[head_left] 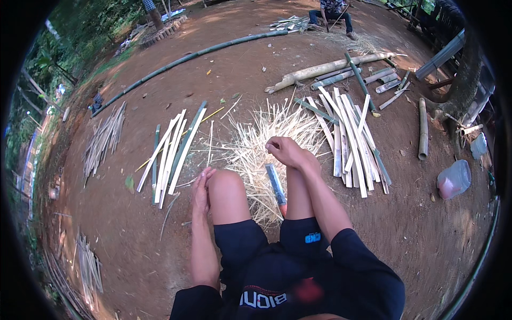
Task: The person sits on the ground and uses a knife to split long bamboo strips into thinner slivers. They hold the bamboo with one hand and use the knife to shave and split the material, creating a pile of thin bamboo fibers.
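Note:
My left hand (201,190) rests against the outer side of my left knee, its fingers lying loosely along it, with no object seen in it. Above my right knee, my right hand (287,151) is bent at the wrist with its fingers curled together; nothing sticks out of it. Between my legs lies a knife (276,183) with a broad grey blade and an orange handle, its blade pointing away from me. Under and beyond it spreads a heap of pale bamboo shavings (250,141). The knife touches neither hand.
Split bamboo strips lie in a left bundle (173,154) and a right bundle (352,144). Thin grey strips (105,136) lie farther left. Bamboo poles (330,72) and cut pieces lie beyond. A clear plastic container (454,180) sits right. Another person (333,13) sits at the far end.

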Demonstrator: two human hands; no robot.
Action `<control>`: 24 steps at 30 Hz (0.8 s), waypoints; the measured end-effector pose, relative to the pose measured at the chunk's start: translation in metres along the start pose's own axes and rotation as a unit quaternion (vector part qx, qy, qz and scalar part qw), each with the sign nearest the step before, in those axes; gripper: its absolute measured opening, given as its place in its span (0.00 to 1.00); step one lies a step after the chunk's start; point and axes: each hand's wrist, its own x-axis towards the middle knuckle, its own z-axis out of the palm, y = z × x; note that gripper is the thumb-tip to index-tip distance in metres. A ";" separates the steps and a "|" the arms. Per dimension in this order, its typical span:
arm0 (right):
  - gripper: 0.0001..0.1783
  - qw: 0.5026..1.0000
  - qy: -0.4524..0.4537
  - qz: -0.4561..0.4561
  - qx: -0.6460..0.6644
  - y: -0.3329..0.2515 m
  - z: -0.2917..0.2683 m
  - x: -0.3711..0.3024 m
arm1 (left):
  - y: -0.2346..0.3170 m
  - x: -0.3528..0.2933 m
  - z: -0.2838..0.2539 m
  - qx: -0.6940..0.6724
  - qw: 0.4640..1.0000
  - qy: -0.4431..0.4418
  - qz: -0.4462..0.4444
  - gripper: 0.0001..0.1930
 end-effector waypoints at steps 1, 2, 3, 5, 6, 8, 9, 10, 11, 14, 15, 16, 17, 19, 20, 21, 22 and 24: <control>0.15 1.000 0.003 0.002 -0.004 -0.001 0.000 -0.002 | -0.002 0.000 0.002 -0.003 1.000 0.004 -0.004 0.24; 0.15 1.000 0.009 -0.003 0.001 -0.002 0.000 -0.002 | -0.004 0.001 0.004 -0.006 1.000 0.008 -0.006 0.24; 0.15 1.000 0.010 0.002 0.004 -0.003 0.000 -0.004 | -0.007 0.003 0.006 0.018 1.000 0.007 -0.001 0.24; 0.15 1.000 0.014 0.011 0.009 -0.005 -0.004 -0.007 | -0.013 0.006 0.010 0.066 0.998 0.005 0.008 0.24; 0.15 1.000 0.017 0.010 0.018 0.000 -0.003 -0.006 | -0.017 0.010 0.009 0.082 0.997 0.003 0.010 0.24; 0.15 0.999 0.028 0.007 0.022 0.001 -0.005 -0.008 | -0.023 0.013 0.008 0.113 0.994 0.000 0.011 0.23; 0.15 0.999 0.032 0.006 0.024 0.000 -0.006 -0.010 | -0.026 0.013 0.007 0.109 0.994 -0.002 0.007 0.24; 0.15 0.999 0.030 0.012 0.023 0.000 -0.008 -0.010 | -0.028 0.013 0.006 0.105 0.994 -0.003 0.004 0.24; 0.15 0.999 0.033 0.007 0.027 0.001 -0.007 -0.010 | -0.030 0.012 0.005 0.102 0.995 -0.004 0.001 0.24; 0.15 0.999 0.037 -0.007 0.038 0.003 -0.008 -0.009 | -0.035 0.009 0.003 0.103 0.995 -0.006 -0.012 0.24; 0.15 0.999 0.035 -0.005 0.039 0.002 -0.009 -0.010 | -0.036 0.008 0.002 0.101 0.995 -0.006 -0.020 0.24; 0.15 0.999 0.031 -0.003 0.041 0.001 -0.010 -0.010 | -0.039 0.007 0.002 0.098 0.995 -0.008 -0.029 0.24; 0.15 0.999 0.028 -0.001 0.043 0.000 -0.011 -0.010 | -0.040 0.005 0.001 0.092 0.995 -0.008 -0.038 0.24; 0.15 0.999 0.021 0.004 0.040 -0.001 -0.012 -0.008 | -0.043 0.002 0.000 0.079 0.995 -0.008 -0.053 0.24; 0.14 0.999 0.018 0.001 0.043 -0.002 -0.011 -0.007 | -0.045 0.000 -0.001 0.076 0.995 -0.007 -0.060 0.24; 0.14 0.999 0.014 -0.002 0.045 -0.004 -0.011 -0.005 | -0.046 -0.002 -0.001 0.073 0.995 -0.005 -0.066 0.24; 0.14 0.999 0.007 0.008 0.041 -0.006 -0.011 -0.005 | -0.046 -0.004 -0.003 0.068 0.995 -0.001 -0.071 0.24; 0.14 0.999 0.003 0.014 0.040 -0.009 -0.013 -0.004 | -0.048 -0.006 -0.002 0.061 0.994 -0.002 -0.085 0.24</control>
